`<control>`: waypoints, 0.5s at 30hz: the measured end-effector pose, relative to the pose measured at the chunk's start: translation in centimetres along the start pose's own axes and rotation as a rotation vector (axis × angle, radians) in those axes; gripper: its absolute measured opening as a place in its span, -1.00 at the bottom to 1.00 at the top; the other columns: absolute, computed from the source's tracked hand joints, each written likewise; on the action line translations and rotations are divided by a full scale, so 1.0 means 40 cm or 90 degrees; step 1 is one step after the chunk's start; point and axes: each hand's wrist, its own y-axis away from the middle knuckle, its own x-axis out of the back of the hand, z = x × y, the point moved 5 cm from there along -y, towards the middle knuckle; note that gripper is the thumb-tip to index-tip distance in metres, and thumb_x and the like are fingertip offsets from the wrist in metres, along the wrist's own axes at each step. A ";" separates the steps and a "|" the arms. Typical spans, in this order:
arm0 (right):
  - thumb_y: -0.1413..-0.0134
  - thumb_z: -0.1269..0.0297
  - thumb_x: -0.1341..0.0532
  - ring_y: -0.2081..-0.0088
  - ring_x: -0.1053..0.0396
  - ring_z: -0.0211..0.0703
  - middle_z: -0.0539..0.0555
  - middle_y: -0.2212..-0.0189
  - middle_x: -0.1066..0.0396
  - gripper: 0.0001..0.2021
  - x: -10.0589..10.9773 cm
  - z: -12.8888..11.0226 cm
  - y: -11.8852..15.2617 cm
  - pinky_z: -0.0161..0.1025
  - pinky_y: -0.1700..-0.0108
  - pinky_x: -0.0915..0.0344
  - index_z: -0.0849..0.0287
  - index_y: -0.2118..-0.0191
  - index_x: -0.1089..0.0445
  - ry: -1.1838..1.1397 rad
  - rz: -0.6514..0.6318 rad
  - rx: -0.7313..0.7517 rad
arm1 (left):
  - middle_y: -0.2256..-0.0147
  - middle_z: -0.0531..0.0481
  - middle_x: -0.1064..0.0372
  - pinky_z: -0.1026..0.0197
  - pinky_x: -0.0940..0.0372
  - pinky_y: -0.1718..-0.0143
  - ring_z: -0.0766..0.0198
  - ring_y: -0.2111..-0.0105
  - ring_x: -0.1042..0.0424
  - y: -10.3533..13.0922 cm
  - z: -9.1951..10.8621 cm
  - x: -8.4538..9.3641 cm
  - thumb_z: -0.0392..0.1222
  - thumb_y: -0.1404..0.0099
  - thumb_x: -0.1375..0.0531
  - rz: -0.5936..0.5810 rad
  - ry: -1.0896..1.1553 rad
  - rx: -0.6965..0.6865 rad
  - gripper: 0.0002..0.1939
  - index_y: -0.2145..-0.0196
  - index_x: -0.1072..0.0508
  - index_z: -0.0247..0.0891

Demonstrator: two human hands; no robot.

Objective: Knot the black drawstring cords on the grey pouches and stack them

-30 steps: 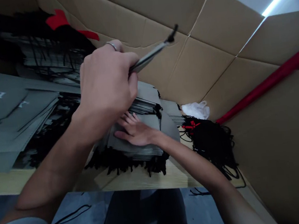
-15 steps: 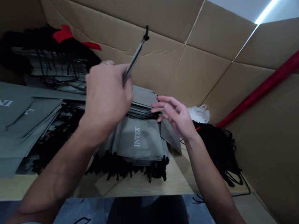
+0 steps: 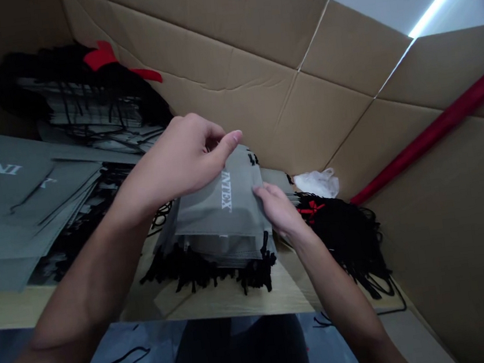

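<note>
A grey pouch [image 3: 208, 214] with white INTEX lettering lies on top of a stack of similar pouches, whose black cord ends [image 3: 200, 271] hang toward the table's front edge. My right hand [image 3: 280, 209] pinches the pouch's right edge, thumb on top. Over its upper left part is my left hand [image 3: 195, 155], fingers curled under and thumb stretched to the right. The inside of that hand is hidden, so anything in it cannot be made out.
More grey pouches [image 3: 3, 197] lie at the left. Behind them is a pile with black cords [image 3: 84, 103] and a red strip [image 3: 100, 56]. On the right are a black cord bundle [image 3: 347, 236], a white plastic bag [image 3: 318, 184] and a red bar [image 3: 437, 130]. Cardboard [image 3: 208, 39] walls the back.
The thin grey, black-knotted piece raised in my left hand is out of sight. That hand has lowered and turned. My right hand has closed on the edge of a pouch now covering the stack.
</note>
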 end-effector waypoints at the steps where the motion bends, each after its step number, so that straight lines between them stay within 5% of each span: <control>1: -0.51 -0.10 -0.29 0.04 -0.65 0.03 0.18 0.04 -0.70 -0.60 0.004 0.018 0.002 0.02 -0.08 -0.59 0.18 -0.05 -0.59 0.032 0.007 -0.011 | 0.53 0.03 -0.39 0.13 -0.06 0.30 0.33 0.49 -0.20 -0.001 0.001 0.000 0.10 -0.60 -0.16 0.011 -0.011 0.001 -0.47 0.39 -0.63 -0.33; 6: -0.53 0.01 -0.35 -0.03 -0.62 0.01 0.18 -0.12 -0.60 -0.63 0.018 0.077 0.004 0.06 -0.10 -0.63 0.19 -0.19 -0.54 0.172 0.001 -0.021 | 0.56 0.15 -0.06 0.12 0.02 0.30 0.37 0.48 -0.04 -0.001 0.022 -0.018 0.04 -0.61 -0.16 0.002 -0.045 -0.019 -0.45 0.52 -0.42 -0.28; 11: -0.53 0.03 -0.34 0.01 -0.61 0.01 0.18 -0.10 -0.59 -0.57 0.020 0.081 0.021 0.08 -0.10 -0.61 0.16 -0.31 -0.46 0.297 -0.019 0.003 | 0.58 0.14 -0.07 0.15 -0.04 0.30 0.35 0.52 -0.09 -0.004 0.020 -0.017 0.02 -0.62 -0.11 0.024 -0.110 -0.033 -0.47 0.50 -0.46 -0.26; 13: -0.54 0.04 -0.30 0.09 -0.61 0.05 0.18 0.01 -0.62 -0.47 0.014 0.069 0.033 0.12 -0.10 -0.58 0.15 -0.44 -0.34 0.352 -0.024 0.019 | 0.59 0.11 -0.16 0.15 -0.09 0.31 0.30 0.54 -0.15 -0.001 0.007 -0.044 0.02 -0.63 -0.09 -0.067 -0.141 -0.054 -0.47 0.48 -0.48 -0.23; 15: -0.56 0.03 -0.24 0.14 -0.59 0.14 0.20 0.15 -0.63 -0.35 0.008 0.051 0.041 0.18 -0.11 -0.54 0.18 -0.56 -0.16 0.408 -0.032 0.035 | 0.59 0.07 -0.32 0.16 -0.16 0.34 0.25 0.56 -0.24 0.015 -0.011 -0.097 -0.01 -0.59 -0.13 -0.257 -0.147 -0.086 -0.53 0.47 -0.54 -0.20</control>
